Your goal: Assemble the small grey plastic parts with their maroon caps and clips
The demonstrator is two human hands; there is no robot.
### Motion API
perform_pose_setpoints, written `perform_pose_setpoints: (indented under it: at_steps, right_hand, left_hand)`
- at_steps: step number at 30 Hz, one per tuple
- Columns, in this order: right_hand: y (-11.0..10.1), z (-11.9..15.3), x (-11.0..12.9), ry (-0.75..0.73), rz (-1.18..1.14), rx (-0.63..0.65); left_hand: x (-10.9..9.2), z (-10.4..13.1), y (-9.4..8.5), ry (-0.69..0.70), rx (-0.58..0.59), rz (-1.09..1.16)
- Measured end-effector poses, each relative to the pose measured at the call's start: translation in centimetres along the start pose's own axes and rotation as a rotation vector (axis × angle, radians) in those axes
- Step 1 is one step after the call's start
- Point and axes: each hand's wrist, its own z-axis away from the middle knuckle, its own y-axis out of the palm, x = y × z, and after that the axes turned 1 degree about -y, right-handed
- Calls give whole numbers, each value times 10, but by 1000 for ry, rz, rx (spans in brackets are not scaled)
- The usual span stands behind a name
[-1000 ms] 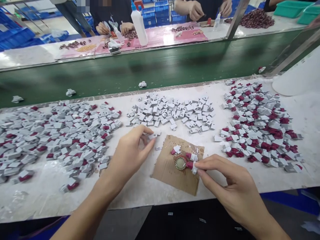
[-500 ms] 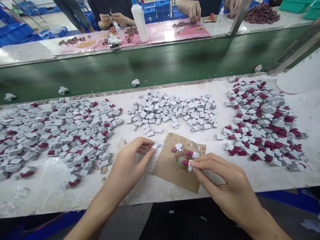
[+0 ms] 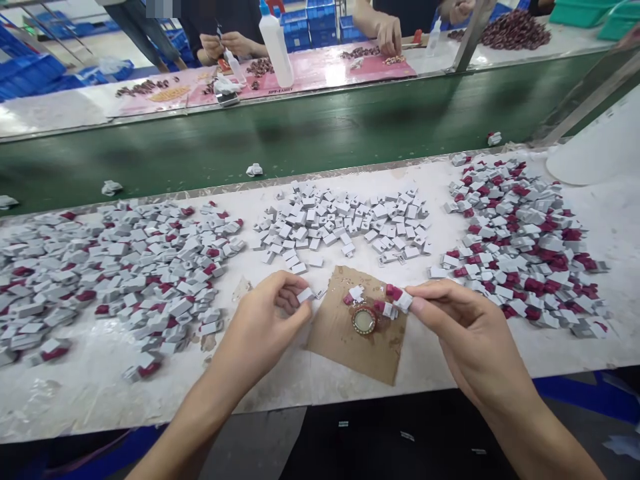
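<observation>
My left hand (image 3: 273,320) pinches a small light-grey plastic block (image 3: 305,295) with a thin tab sticking out at its right, by the left edge of a brown cardboard piece (image 3: 335,340). My right hand (image 3: 460,323) grips a maroon-and-white plastic piece (image 3: 401,298) between thumb and forefinger, above the cardboard's right side. On the cardboard sits a small round cap (image 3: 364,321) with a ridged rim and something pale inside. Another maroon-and-white piece (image 3: 355,295) lies behind the cap, and one more (image 3: 386,309) rests at its right. Wet-looking spots mark the cardboard.
Grey blocks (image 3: 330,217) are heaped behind the cardboard. Mixed grey-and-maroon piles lie at left (image 3: 135,260) and right (image 3: 520,247). Beyond runs a green conveyor belt (image 3: 200,143) carrying several pieces. Co-workers' hands work across it, near a white bottle (image 3: 277,50).
My right hand has lifted its maroon-and-white piece away from the cap, moving up and right. My left hand stays nearly in place, its block slightly turned. Pieces on the belt have shifted left.
</observation>
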Motion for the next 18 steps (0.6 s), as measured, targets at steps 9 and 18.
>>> perform_pose_setpoints:
  at_steps: [9,18]
  right_hand:
    - [11,-11,5,27,-271,-47]
    - [5,-14,6,-93,-192,-34]
  left_hand:
    - [-56,-10,30,95,314,817]
    - [-66,-16,41,111,427,888]
